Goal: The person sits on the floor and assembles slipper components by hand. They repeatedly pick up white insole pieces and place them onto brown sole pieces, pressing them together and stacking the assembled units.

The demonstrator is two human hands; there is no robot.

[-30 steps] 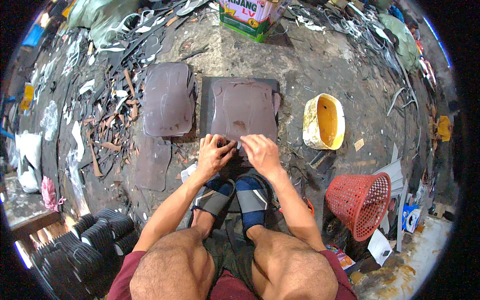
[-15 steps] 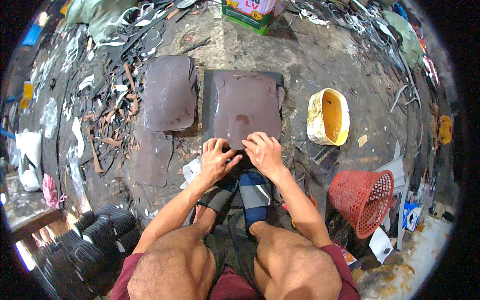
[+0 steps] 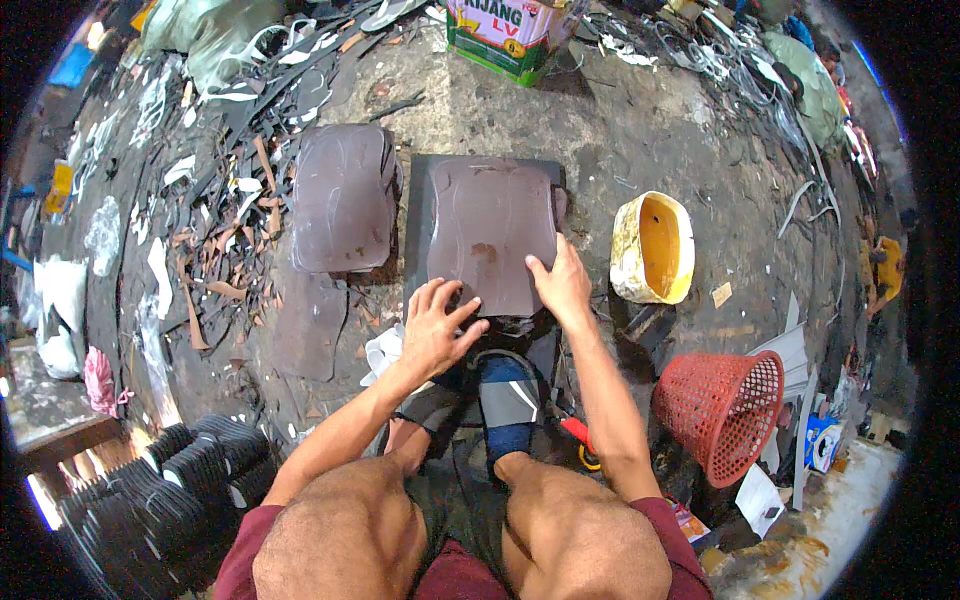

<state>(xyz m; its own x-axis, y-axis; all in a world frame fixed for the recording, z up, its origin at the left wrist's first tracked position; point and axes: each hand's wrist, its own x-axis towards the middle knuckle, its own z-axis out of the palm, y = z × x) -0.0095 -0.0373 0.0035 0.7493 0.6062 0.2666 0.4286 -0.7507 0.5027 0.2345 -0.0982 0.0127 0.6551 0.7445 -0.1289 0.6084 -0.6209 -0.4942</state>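
Note:
A brown, curved-sided sheet [image 3: 490,215] lies on a dark board [image 3: 417,235], with more brown sheet edges showing at its right side. At its near left corner, my left hand [image 3: 435,325] rests with bent fingers apart and the thumb pointing right, fingertips touching the near edge. My right hand [image 3: 563,282] grips the right edge near the front corner, its thumb on top and its fingers along the side. To the left sits a stack of similar brown sheets [image 3: 343,200]. A cut brown piece [image 3: 308,335] lies flat below that stack.
An oval white-and-yellow tub [image 3: 625,250] with yellowish contents stands at the right. A red mesh basket [image 3: 690,405] lies tipped near my right knee. The far side has a printed tin [image 3: 495,40]. Scraps [image 3: 235,250] litter the left floor; black sole-shaped pieces [image 3: 180,500] are stacked lower left.
My right hand has moved from the sheet's near edge to its right edge. My left hand stays at the near left corner, its fingers looser. The view has tilted slightly.

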